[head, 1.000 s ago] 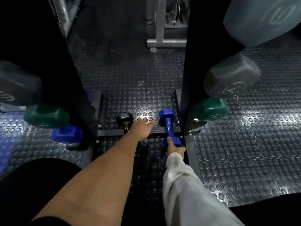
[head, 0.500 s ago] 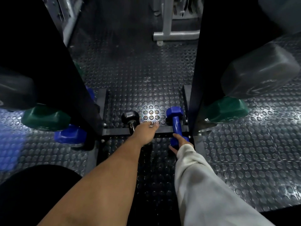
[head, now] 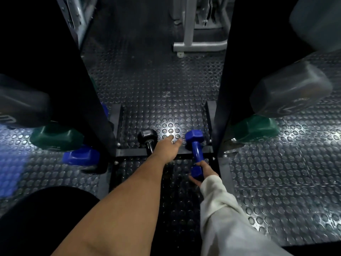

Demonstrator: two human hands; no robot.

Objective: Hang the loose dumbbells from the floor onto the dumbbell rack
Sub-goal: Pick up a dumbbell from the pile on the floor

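Reaching low between the two dark uprights of the dumbbell rack (head: 232,71), we close our right hand (head: 204,171) around the near end of a blue dumbbell (head: 196,150), fingers (head: 193,179) curled under its head, likely to lift it off the studded floor (head: 156,89). It lies across the rack's base crossbar (head: 129,152), its far head beyond the bar. Our left hand (head: 167,150) stretches flat over the bar, fingers straight and gripping nothing, just beside a black dumbbell (head: 147,138). Green and grey weights hang on both sides, so the clear way out looks to be straight back toward us.
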